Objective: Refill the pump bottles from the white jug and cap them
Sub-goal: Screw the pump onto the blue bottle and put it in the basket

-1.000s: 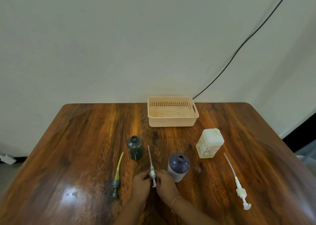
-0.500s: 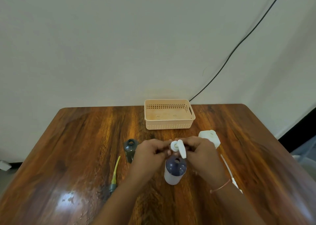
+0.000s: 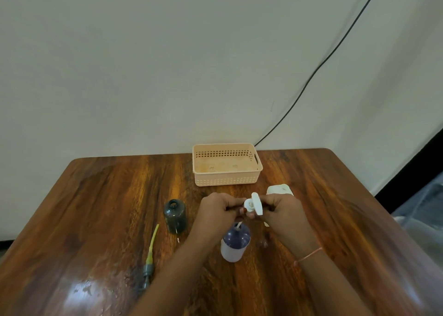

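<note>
Head view: I am holding a white pump head (image 3: 253,206) above the purple-topped bottle (image 3: 235,241) at the near centre of the desk (image 3: 96,207), its dip tube reaching down into the bottle's open neck. My left hand (image 3: 219,211) is pinching the pump's collar, grip clamped on it; my right hand (image 3: 281,211) is closing on the pump from the right, grip clamped too. The white jug (image 3: 280,189) is standing just beyond my right hand, partly hidden. A dark green bottle (image 3: 174,216) is standing uncapped to the left, with a yellow-tubed pump (image 3: 149,255) lying nearer. A peach basket (image 3: 226,164) is sitting at the far edge.
</note>
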